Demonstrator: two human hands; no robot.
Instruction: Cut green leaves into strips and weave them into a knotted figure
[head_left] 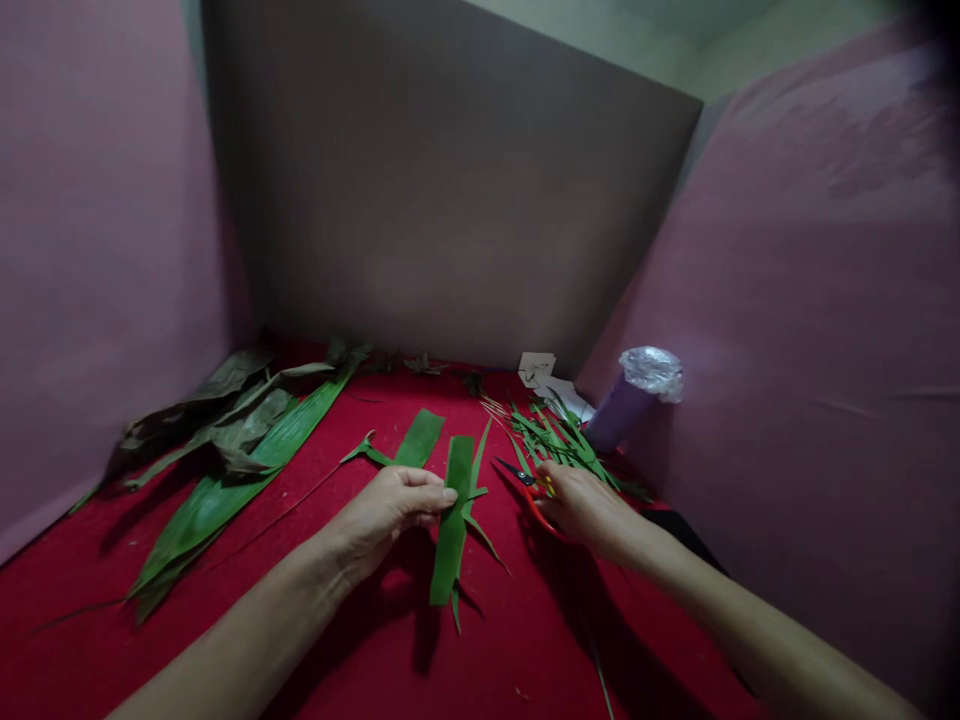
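Left hand (405,500): one, closed in a pinch, thumb uppermost, on one leaf strip (445,560), which was held over the middle of the red cloth (502,660). Right hand (589,503): one, closed around the handles of one pair of scissors (526,480); blade gap unclear. Beyond the left hand lay one broad leaf piece (421,438) and one thin stalk (300,502). Toward the right edge: one heap of narrow strips (555,438), uncounted, and one purple container (619,410), silver-covered. Along the left edge: large leaves (244,475), overlapping, uncounted. The held strip was flat, green, straight-sided, tilted slightly.
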